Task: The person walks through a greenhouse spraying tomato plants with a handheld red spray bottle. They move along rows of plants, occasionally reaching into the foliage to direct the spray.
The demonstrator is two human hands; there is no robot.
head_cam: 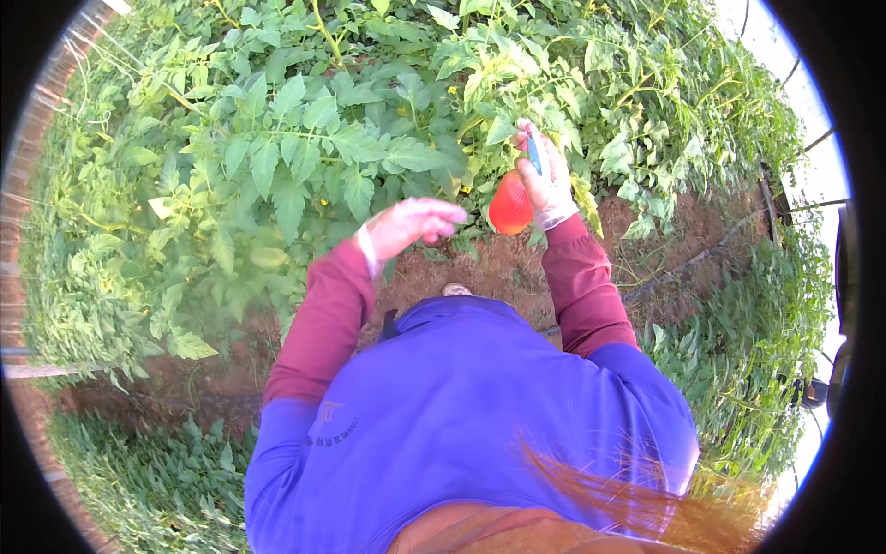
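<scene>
My right hand (552,181), in a thin translucent glove, is raised at the edge of the tomato plants (387,149). It grips a small hand sprayer (511,206) with a red ribbed bottle and a blue and white upper part. The bottle hangs to the left of the wrist. My left hand (414,223), also gloved, is held palm down in the air, fingers apart and slightly blurred, with nothing in it. Leaves lie just beyond it. Small yellow tomato flowers (453,90) show among the foliage between and above the hands.
Brown soil (471,266) forms a path underfoot, with a shoe (457,289) on it. A dark irrigation hose (682,270) runs along the ground at right. More plants (145,478) stand behind at lower left. Support strings (114,45) hang at upper left.
</scene>
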